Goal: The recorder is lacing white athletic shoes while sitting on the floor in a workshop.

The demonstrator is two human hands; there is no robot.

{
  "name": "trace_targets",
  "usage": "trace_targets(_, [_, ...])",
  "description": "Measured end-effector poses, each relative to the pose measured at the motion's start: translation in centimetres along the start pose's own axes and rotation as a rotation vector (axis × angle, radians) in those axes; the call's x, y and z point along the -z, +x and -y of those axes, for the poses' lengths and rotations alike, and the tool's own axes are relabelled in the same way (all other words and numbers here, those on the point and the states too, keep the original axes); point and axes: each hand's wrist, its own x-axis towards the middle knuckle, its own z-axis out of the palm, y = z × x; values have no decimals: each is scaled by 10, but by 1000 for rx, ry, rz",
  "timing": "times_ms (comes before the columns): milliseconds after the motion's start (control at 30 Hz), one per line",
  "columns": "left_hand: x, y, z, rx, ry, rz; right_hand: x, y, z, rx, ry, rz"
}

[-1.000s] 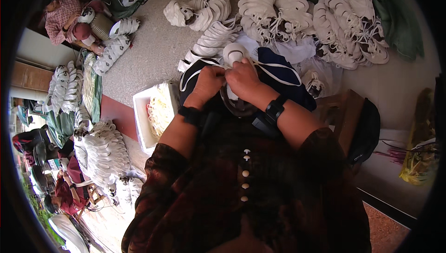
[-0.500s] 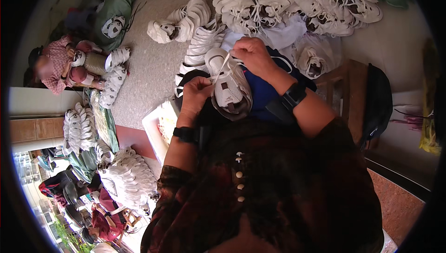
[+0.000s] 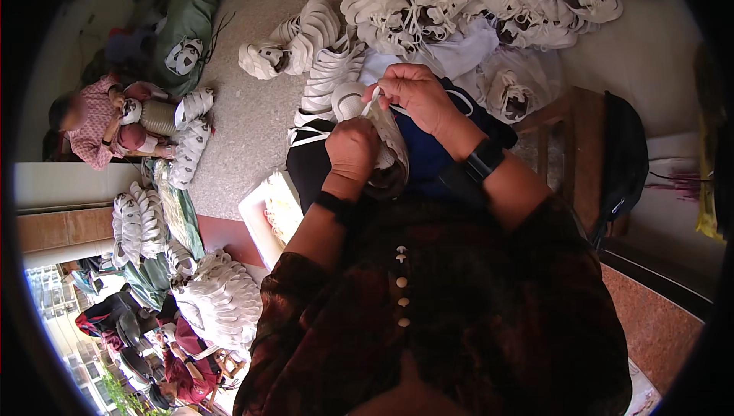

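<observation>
This looks like an informal shoe workshop — heaps of nested white shoe uppers with trailing laces [image 3: 527, 3] lie directly on a rough grey speckled floor [image 3: 245, 125]. A white rectangular box [image 3: 254, 214] holds pale string-like strands [image 3: 281, 211], one white mesh shoe [image 3: 393, 142] sits at the wearer's lap, and a co-worker in a pink patterned shirt [image 3: 93, 129] handles another — piece work, seated low.

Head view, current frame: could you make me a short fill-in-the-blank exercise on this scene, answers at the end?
1. The right hand pinches a white ____ above the shoe.
2. The bin on the person's left is coloured ____.
3. The person's wristbands are ____ in colour.
4. The wooden frame stands on the person's ____ side.

Missing words: lace; white; black; right.
</observation>
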Motion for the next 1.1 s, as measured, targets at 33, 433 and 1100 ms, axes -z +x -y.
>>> trace_targets(33, [-3,-1,-1,-1,-2,-4,1,0,0,-14,25,-29])
trace_targets(433, [50,-9,9,-245,166,124,61,-16,-9,156,180,-544])
trace_targets(1100, [81,-6,33,-113,-375,-34,-38,-142,202,261,-196,454])
